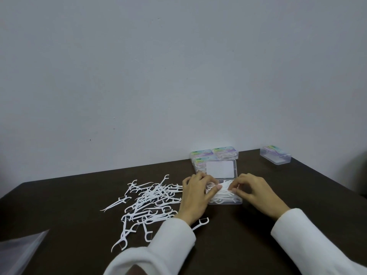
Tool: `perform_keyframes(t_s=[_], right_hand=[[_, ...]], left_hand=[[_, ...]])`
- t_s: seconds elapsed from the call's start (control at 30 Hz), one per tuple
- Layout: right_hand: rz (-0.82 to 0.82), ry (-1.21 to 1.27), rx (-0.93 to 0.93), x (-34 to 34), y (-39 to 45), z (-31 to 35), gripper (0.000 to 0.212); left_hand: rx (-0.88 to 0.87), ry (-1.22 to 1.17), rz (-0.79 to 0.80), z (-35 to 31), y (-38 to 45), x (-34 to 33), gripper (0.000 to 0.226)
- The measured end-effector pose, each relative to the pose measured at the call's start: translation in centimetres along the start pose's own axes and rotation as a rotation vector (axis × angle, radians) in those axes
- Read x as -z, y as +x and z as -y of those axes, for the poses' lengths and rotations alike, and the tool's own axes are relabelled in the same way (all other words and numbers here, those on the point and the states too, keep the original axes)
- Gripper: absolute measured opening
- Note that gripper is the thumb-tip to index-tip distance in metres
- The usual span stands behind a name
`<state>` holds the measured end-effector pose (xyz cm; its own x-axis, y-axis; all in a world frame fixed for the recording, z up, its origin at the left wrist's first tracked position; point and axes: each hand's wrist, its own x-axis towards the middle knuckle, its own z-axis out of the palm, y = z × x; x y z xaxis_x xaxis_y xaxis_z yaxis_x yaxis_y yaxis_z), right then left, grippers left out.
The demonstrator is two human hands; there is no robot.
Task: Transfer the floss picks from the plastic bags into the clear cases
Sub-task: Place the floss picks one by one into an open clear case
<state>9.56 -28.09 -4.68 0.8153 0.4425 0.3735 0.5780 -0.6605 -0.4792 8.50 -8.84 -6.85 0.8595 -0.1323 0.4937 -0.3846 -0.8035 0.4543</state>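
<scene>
Picks (223, 192) lie lengthwise across the open case (236, 201), pinched by left hand (195, 197) and right hand (256, 192); three closed cases (214, 154) sit behind.

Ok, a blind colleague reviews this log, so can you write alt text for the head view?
Two hands, left and right, tuck white floss picks into an open clear case on a dark table. A loose pile of picks lies to the left, closed cases stand by the wall, and a plastic bag lies at the near left edge.

Both arms wear long, loose white sleeves (174, 233) reaching the wrists.
</scene>
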Motion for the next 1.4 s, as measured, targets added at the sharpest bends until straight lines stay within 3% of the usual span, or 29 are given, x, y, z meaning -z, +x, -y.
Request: perform_keyframes(t_s=[0.2,0.33,0.43,0.53,0.6,0.73,0.8,0.93,1.03,1.13,1.27,1.4], right_hand=[[-0.030,0.032,-0.014,0.0,-0.1,-0.1,0.016],[-0.169,0.090,-0.107,-0.2,0.0,-0.3,0.022],[-0.269,0.191,-0.199,-0.2,0.0,-0.2,0.022],[-0.220,0.345,-0.310,-0.5,0.0,-0.1,0.039],[-0.165,0.440,-0.346,-0.6,0.0,-0.1,0.040],[-0.194,0.666,-0.414,-0.6,0.1,0.4,0.024],[-0.207,0.782,-0.459,-0.6,0.3,0.7,0.025],[-0.149,0.698,-0.447,-0.8,0.2,0.2,0.021],[-0.132,0.585,-0.414,-0.9,0.0,-0.3,0.007],[-0.089,0.538,-0.403,-0.7,0.0,0.0,0.013],[-0.070,0.516,-0.396,-0.7,-0.1,0.0,0.017],[-0.061,0.515,-0.393,-0.7,-0.1,0.0,0.016]], left_hand=[[0.014,-0.070,-0.070,-0.2,-0.1,0.1,0.020],[0.175,-0.260,-0.178,-0.6,0.3,0.4,0.016],[0.382,-0.569,-0.111,-1.3,0.6,0.4,0.034],[0.503,-0.739,-0.040,-2.0,0.9,0.1,0.038],[0.531,-0.806,-0.035,-2.1,1.1,-0.4,0.039],[0.541,-0.944,-0.043,-1.8,1.4,-0.2,0.016],[0.562,-1.017,-0.044,-1.6,1.4,-0.1,0.021],[0.562,-0.928,0.045,-1.4,1.4,-0.6,0.011],[0.536,-0.845,0.105,-1.4,1.2,-0.6,0.018],[0.457,-0.852,0.214,-0.7,0.9,0.1,0.021],[0.273,-0.766,0.360,0.9,0.3,1.0,0.057],[0.210,-0.649,0.315,1.2,0.1,1.2,0.056]])
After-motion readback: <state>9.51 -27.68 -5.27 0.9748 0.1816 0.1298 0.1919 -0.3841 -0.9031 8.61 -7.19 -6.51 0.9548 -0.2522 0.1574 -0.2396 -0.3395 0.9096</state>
